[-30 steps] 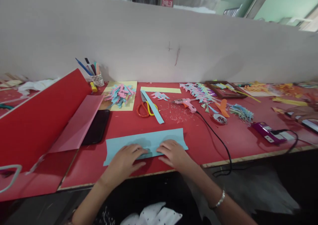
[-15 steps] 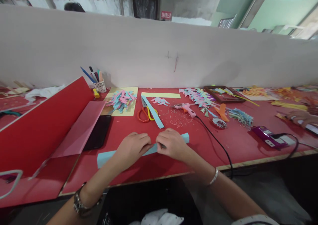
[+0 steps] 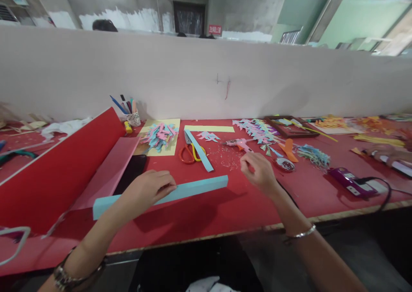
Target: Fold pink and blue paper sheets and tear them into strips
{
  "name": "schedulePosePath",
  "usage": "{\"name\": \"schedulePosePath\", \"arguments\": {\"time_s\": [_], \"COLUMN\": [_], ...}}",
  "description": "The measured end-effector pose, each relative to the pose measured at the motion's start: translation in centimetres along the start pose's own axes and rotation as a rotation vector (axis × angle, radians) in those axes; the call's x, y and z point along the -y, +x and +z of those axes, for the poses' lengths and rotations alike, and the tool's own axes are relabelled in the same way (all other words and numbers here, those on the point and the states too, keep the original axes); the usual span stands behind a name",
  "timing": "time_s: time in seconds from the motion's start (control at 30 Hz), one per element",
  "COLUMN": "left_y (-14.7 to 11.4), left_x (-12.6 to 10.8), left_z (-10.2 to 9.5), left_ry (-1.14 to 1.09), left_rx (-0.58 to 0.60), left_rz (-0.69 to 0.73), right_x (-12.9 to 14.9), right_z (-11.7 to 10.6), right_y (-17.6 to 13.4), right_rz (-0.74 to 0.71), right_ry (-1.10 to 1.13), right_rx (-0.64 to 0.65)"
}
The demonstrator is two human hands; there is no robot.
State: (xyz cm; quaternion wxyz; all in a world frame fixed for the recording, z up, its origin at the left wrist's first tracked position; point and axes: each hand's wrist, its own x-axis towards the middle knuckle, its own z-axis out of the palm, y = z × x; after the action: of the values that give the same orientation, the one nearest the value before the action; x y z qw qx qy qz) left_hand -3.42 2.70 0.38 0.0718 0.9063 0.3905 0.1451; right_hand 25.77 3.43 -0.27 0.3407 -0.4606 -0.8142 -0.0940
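Observation:
My left hand (image 3: 149, 187) pinches a long folded light-blue paper strip (image 3: 196, 188) near its middle. The strip is lifted off the tabletop at a slant, and its left end passes behind my forearm. My right hand (image 3: 260, 171) is away from the strip, its fingers curved with a gap between thumb and forefinger and nothing seen in them. Just beyond those fingertips lies a pink glue gun (image 3: 240, 144); whether they touch its handle I cannot tell. Scissors (image 3: 189, 153) with red and yellow handles lie past the strip, partly under another blue paper strip (image 3: 200, 151).
Pink and blue paper pieces (image 3: 160, 135) are heaped on yellow paper. A red board (image 3: 64, 171) leans at left beside a black phone-like slab (image 3: 131, 171). Paper fringes (image 3: 257, 129), a purple power strip (image 3: 352, 182) and another person's hand (image 3: 386, 152) are at right.
My right hand has let go of the blue strip and moved right, toward the glue gun. My left hand has carried the strip left and raised it off the table.

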Motion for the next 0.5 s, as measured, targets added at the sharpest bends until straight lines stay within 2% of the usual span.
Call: {"name": "schedulePosePath", "arguments": {"time_s": [0.07, 0.17, 0.27, 0.4, 0.5], "left_y": [0.5, 1.3, 1.7, 2.2, 2.7], "left_x": [-0.5, -1.3, -2.0, -2.7, -3.1], "left_z": [-0.2, -0.3, -0.3, -0.1, 0.3], "left_ry": [0.043, 0.132, 0.231, 0.335, 0.426], "left_rx": [-0.011, -0.046, -0.086, -0.189, -0.348], "left_rz": [0.061, 0.138, 0.147, 0.172, 0.223], "right_x": [2.1, 5.2, 6.7, 6.9, 6.9], "right_z": [0.1, 0.9, 1.8, 2.4, 2.5], "right_y": [0.6, 1.6, 2.7, 3.9, 4.2], "right_rz": [-0.081, -0.232, -0.262, -0.304, -0.333], "right_ry": [0.118, 0.176, 0.148, 0.157, 0.188], "right_rx": [0.036, 0.256, 0.382, 0.412, 0.386]}}
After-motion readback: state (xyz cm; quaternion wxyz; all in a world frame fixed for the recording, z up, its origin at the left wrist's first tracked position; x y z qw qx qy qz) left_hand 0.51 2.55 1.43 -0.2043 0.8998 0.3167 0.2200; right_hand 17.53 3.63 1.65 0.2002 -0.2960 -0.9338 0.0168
